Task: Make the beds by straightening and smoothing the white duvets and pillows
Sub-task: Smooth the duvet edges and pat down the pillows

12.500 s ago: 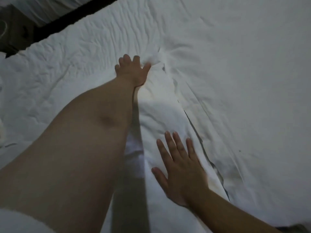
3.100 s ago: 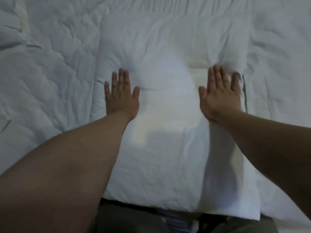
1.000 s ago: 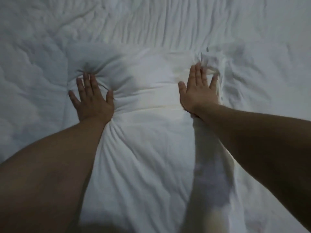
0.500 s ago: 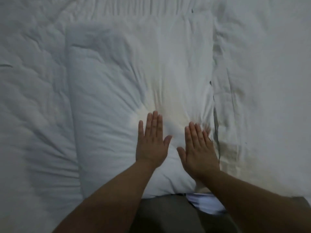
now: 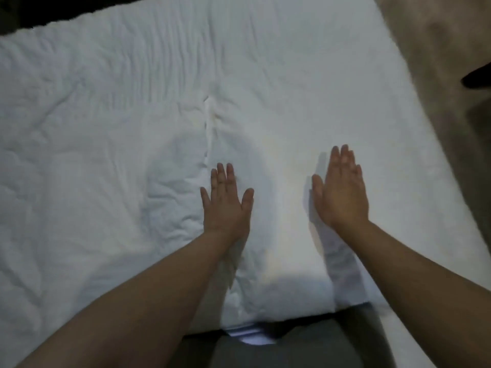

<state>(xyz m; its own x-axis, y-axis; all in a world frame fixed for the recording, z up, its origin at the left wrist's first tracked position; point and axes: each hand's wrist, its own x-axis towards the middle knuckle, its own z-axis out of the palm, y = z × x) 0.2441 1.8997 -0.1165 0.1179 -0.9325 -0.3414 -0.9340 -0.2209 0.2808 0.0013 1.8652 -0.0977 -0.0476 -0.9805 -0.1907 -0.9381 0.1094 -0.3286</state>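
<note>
A white pillow lies flat in the middle of the bed, its left seam running up from my left hand. The wrinkled white duvet spreads out to the left of it. My left hand lies flat, fingers straight, on the pillow's left side near that seam. My right hand is flat too, fingers together, over the pillow's right part; its shadow falls just left of it, so I cannot tell whether it touches. Neither hand holds anything.
The bed's right edge runs diagonally, with brownish floor beyond it and a dark object at the far right. A dark strip borders the bed's top left. My grey-clad lap is at the near edge.
My view has swung to the right, bringing the bed's right edge and floor into sight. My hands, close together half a second ago, have spread apart across the pillow.
</note>
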